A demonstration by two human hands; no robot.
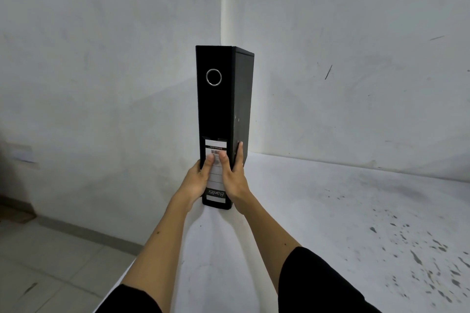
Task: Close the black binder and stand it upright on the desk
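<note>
The black binder is closed and stands upright on the white desk, near the desk's far left corner. Its spine faces me, with a metal finger ring near the top and a white label at the bottom that reads upside down. My left hand grips the lower left side of the spine, thumb on the label. My right hand grips the lower right side, thumb on the label and fingers along the right cover. The binder's base touches the desk.
White walls meet in a corner right behind the binder. The desk's left edge runs diagonally from the binder toward me, with tiled floor below. Dark paint flecks mark the desk's right part.
</note>
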